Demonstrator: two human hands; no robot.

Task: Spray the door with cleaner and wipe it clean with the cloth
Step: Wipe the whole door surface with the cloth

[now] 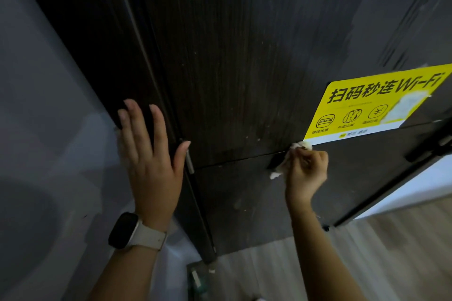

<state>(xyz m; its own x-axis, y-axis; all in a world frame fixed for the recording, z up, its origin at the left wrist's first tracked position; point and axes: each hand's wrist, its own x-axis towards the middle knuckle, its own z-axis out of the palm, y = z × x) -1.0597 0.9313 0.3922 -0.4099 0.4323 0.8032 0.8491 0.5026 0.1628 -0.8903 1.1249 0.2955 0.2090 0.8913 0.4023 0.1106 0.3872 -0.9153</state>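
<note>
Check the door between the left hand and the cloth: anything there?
Head view: only dark door surface with pale specks lies between the left hand and the cloth.

Yellow sticker (374, 107) on dark door (244, 68): large black heading "扫码秒连Wi-Fi". Below heading: three round black icons, each with a small caption, too blurred to read. White strip along lower edge: small print, not legible.
</note>
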